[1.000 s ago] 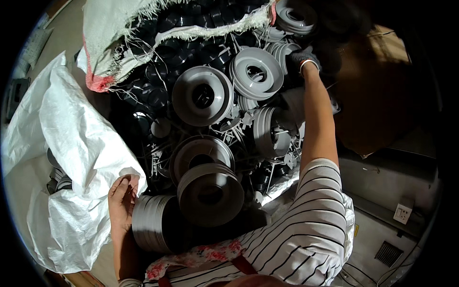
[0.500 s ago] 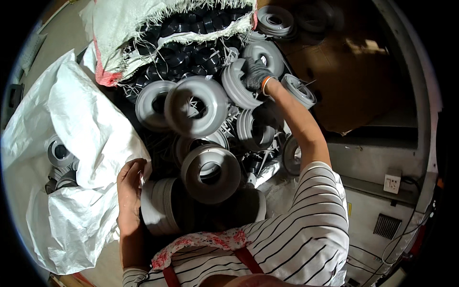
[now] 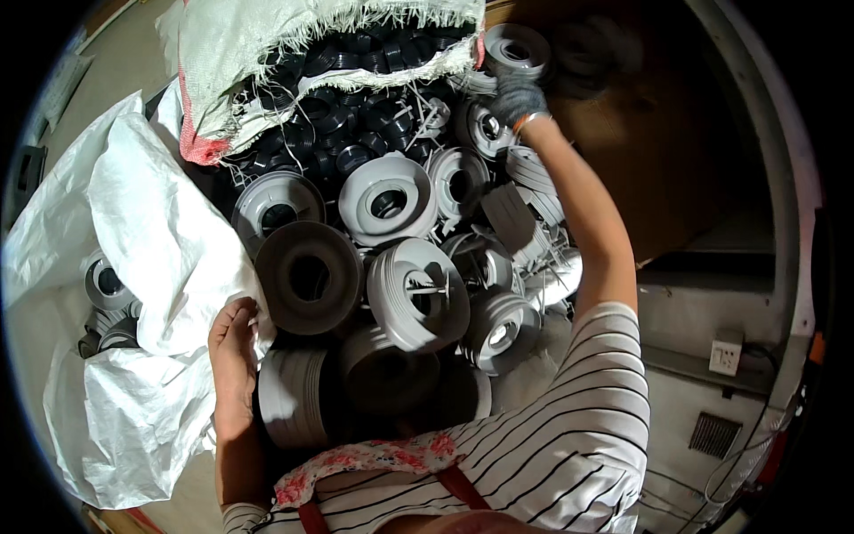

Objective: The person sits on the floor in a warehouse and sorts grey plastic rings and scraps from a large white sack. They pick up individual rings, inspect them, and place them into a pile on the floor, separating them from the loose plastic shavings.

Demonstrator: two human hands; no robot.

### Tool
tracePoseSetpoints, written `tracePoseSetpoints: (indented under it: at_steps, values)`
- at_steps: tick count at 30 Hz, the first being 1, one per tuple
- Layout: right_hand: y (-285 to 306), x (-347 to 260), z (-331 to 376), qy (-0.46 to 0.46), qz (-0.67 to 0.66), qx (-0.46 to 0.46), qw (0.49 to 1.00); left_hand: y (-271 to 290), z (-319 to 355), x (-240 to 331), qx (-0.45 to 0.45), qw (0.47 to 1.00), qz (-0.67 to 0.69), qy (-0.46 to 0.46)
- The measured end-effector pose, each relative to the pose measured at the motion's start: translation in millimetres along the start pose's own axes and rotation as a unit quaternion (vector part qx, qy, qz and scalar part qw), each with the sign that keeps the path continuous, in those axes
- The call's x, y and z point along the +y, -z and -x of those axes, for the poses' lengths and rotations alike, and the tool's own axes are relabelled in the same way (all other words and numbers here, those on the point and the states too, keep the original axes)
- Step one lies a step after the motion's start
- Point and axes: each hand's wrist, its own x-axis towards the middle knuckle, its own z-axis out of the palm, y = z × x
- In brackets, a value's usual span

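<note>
My bare left hand [image 3: 233, 347] is closed on the edge of a white plastic sack [image 3: 173, 249], beside the pile. My right hand [image 3: 519, 100], in a dark grey glove, reaches to the far right of the pile. It is among grey ringed plastic parts, just below a round grey part [image 3: 516, 46]; its fingers are partly hidden, so I cannot tell whether it grips anything. Several round grey parts with centre holes lie between my arms, among them a pale one [image 3: 387, 200], a shaded one [image 3: 310, 278] and a tilted one [image 3: 418, 294].
Beyond the grey parts, black ringed plastic pieces [image 3: 338, 125] spill from a frayed woven sack [image 3: 222, 53] with a red edge. More grey parts [image 3: 111, 280] show by the white sack at left. Brown cardboard [image 3: 614, 169] and a metal frame with a socket [image 3: 725, 356] are at right.
My right hand has moved farther away and a little right, off the ringed part it was on. Several grey parts have shifted and tumbled toward me. My left hand stays at the white sack.
</note>
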Motion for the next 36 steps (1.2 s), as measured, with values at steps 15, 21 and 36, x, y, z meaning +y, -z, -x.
tracePoseSetpoints:
  at_steps: [15,21,36]
  values:
    - [-81,27,37,-0.076,-0.006,-0.141,0.987,-13,-1,-2,0.063,0.998,-0.004,-0.002]
    - [-15,-88,120,0.085,-0.109,-0.312,0.94,-3,-3,-4,-0.005,1.0,0.012,0.006]
    - [-39,107,3,-0.271,-0.089,-0.107,0.952,-8,-6,-2,0.077,0.997,-0.004,0.025]
